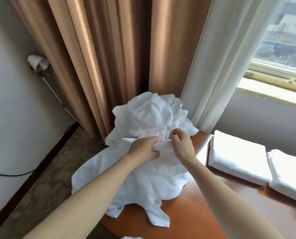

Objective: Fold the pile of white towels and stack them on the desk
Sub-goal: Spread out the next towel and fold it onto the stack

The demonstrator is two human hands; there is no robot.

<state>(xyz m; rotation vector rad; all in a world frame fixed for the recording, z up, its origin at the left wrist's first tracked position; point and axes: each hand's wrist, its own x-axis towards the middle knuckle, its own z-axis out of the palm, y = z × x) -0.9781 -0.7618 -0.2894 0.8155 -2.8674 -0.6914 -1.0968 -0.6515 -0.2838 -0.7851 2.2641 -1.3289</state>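
Note:
A heap of crumpled white towels [149, 116] sits at the left end of the brown wooden desk [192, 209]. One loose towel [143, 180] spreads from the heap toward me and hangs over the desk's left edge. My left hand [143, 147] grips a bunched fold of this towel. Close beside it, my right hand [181, 144] pinches the same towel's upper edge with curled fingers. Two folded white towels [238, 156] [290, 175] lie side by side on the desk at the right.
Tan curtains [95, 57] and a white sheer curtain [226, 57] hang right behind the heap. A window [285, 49] with a sill is at the upper right. A floor lamp [38, 63] stands by the left wall, above patterned floor [54, 169].

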